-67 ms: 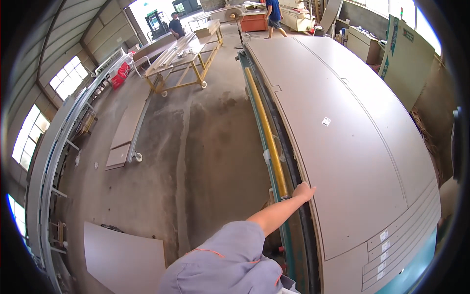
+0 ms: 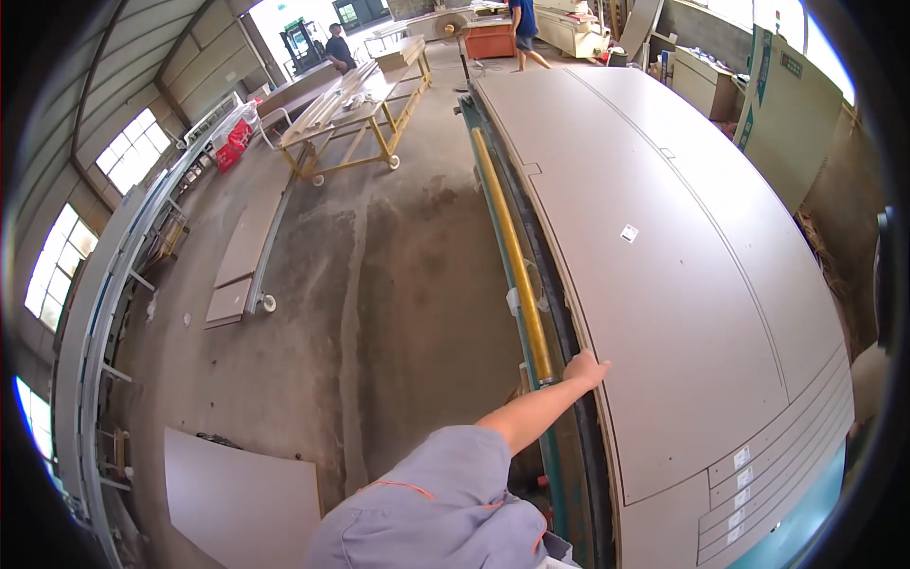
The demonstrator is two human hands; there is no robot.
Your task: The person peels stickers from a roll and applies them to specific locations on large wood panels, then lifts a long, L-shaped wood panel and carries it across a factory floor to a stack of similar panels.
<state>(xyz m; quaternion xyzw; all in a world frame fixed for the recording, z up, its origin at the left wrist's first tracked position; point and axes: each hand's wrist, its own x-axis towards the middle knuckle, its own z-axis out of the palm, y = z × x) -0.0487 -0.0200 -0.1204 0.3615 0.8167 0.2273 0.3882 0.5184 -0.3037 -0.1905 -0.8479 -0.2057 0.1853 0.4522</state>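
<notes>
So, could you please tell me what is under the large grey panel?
A teal surface shows past the large grey panel at lower right; whatever lies directly beneath is covered.

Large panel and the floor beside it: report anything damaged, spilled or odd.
No clear damage or spill shows on the large panel. The floor to its left has dark, uneven patches that stand out against paler concrete; whether they are damp or old stains, I can't tell.
</notes>
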